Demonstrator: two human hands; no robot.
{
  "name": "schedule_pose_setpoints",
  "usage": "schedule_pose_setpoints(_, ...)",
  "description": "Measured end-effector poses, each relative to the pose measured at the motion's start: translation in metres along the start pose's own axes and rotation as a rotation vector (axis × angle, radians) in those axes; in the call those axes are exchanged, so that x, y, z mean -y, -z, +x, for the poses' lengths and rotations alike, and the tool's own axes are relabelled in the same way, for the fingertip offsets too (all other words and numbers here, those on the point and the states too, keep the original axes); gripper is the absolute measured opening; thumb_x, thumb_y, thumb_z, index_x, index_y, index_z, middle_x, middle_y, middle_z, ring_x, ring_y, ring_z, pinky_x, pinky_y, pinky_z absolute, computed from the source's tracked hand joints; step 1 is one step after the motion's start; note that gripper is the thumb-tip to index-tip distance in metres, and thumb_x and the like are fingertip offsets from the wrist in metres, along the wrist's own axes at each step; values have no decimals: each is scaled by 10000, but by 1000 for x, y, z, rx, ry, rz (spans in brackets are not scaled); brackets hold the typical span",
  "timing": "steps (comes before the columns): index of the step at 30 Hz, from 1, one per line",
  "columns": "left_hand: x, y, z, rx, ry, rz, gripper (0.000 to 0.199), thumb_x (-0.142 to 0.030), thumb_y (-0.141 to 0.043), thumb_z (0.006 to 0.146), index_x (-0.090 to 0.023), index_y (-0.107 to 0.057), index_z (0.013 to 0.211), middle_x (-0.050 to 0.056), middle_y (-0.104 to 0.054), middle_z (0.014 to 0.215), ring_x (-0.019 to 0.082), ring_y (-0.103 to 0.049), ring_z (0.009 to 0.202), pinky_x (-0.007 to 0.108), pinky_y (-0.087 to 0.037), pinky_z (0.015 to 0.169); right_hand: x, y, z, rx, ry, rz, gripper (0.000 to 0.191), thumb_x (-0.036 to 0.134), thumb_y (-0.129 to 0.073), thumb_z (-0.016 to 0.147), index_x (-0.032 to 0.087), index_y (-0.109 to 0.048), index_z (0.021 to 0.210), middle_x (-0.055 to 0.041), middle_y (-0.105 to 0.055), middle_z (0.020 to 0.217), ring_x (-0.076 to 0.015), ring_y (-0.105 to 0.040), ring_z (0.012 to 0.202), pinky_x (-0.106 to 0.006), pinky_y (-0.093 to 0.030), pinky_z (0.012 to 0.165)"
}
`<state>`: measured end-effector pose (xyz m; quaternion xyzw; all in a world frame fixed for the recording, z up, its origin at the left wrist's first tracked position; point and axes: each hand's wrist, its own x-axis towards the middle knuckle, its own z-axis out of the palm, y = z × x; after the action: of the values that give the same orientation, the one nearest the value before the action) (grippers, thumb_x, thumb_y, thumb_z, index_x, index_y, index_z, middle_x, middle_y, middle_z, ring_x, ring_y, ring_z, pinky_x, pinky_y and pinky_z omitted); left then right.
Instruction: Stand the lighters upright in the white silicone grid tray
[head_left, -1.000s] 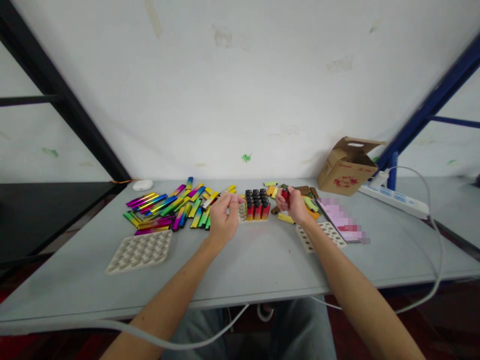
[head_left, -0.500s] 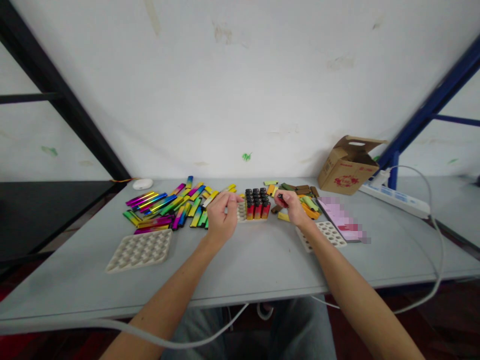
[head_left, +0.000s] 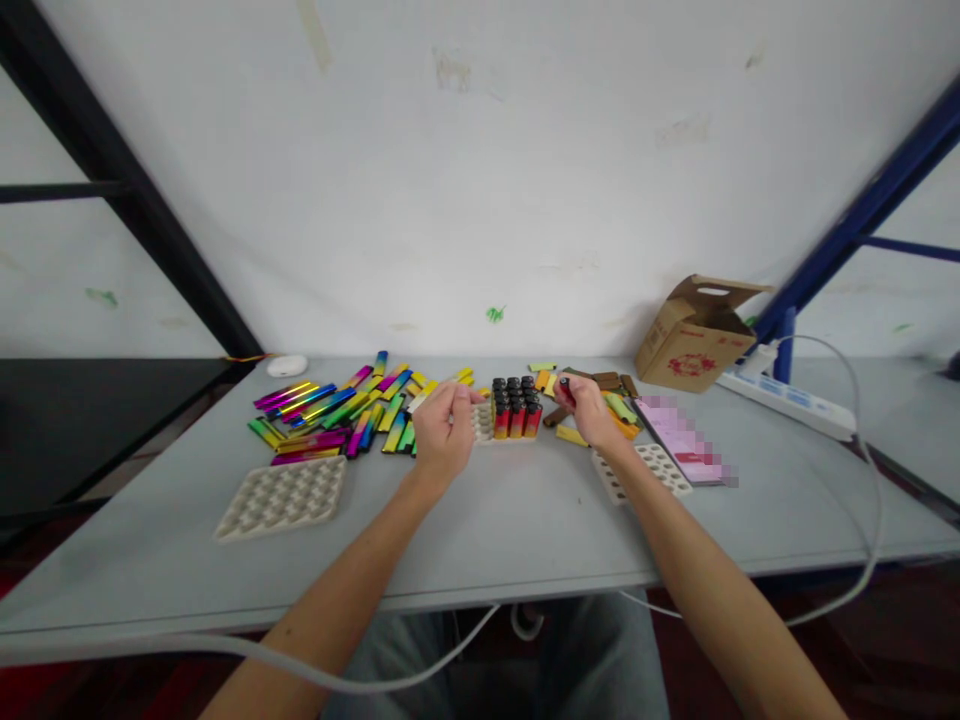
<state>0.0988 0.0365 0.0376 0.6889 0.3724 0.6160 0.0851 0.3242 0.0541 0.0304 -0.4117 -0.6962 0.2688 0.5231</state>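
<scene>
In the head view, red-and-orange lighters [head_left: 517,420] with black tops stand upright in rows in a white holed tray [head_left: 482,425]. My left hand [head_left: 444,430] is closed at the tray's left end, its fingertips curled against the edge and partly hidden. To the right of the standing lighters, my right hand [head_left: 589,412] is closed around a lighter [head_left: 565,386], whose dark top shows above the fingers. Left of my left hand lies a loose heap of shiny multicoloured lighters [head_left: 360,405].
A second holed tray [head_left: 285,497] lies at the left, a third tray [head_left: 651,470] under my right forearm. Green, yellow and brown lighters [head_left: 611,382] lie behind my right hand. Further right are a pink-screened device [head_left: 679,440], a cardboard box [head_left: 694,340] and a power strip [head_left: 795,403].
My right hand has tilted slightly, and the lighter's dark top in it now points more upward. My left hand stays at the tray. The view has shifted a little.
</scene>
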Motion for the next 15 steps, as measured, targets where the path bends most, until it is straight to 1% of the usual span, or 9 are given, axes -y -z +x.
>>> schedule_pose_setpoints(5,4,0,2,-38,86,30,377,-271,-380,949,-184,-623,675,21,-634,672,152,-609,682,287,-464,690,-4,0,-1,-1,-6,21,487,586,-284,899,219,-371,592,8,-339,566,-139,-274,535,-281,-219,515)
schedule_pose_setpoints(12,5,0,1,-29,88,24,371,-275,-384,952,-186,-619,679,18,-635,673,150,-608,675,281,-461,670,-5,0,-2,2,8,-8,493,581,-250,902,217,-375,596,4,-348,573,-138,-277,538,-278,-225,519)
schedule_pose_setpoints(15,4,-1,1,-29,88,22,371,-273,-384,951,-184,-617,676,17,-634,673,149,-611,677,280,-463,672,-7,0,-2,4,19,-22,477,553,-233,908,214,-368,600,8,-350,574,-133,-283,536,-276,-229,524)
